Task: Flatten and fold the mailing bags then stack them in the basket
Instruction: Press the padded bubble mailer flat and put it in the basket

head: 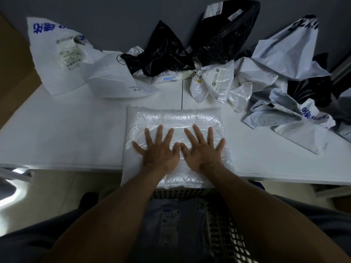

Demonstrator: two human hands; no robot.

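Note:
A white bubble-lined mailing bag (176, 118) lies flat at the near edge of the white table (66, 130), its near end hanging over the edge. My left hand (159, 149) and my right hand (203, 149) rest palm down side by side on it, fingers spread, thumbs almost touching. Below the table edge a lattice basket (228, 230) sits in my lap with a flat grey bag (171, 224) bearing a label inside it.
Crumpled mailing bags line the far side of the table: white ones with blue print (57, 54) at the left, black ones (163, 52) in the middle, a grey, white and black heap (284, 88) at the right. A dark wall stands behind them.

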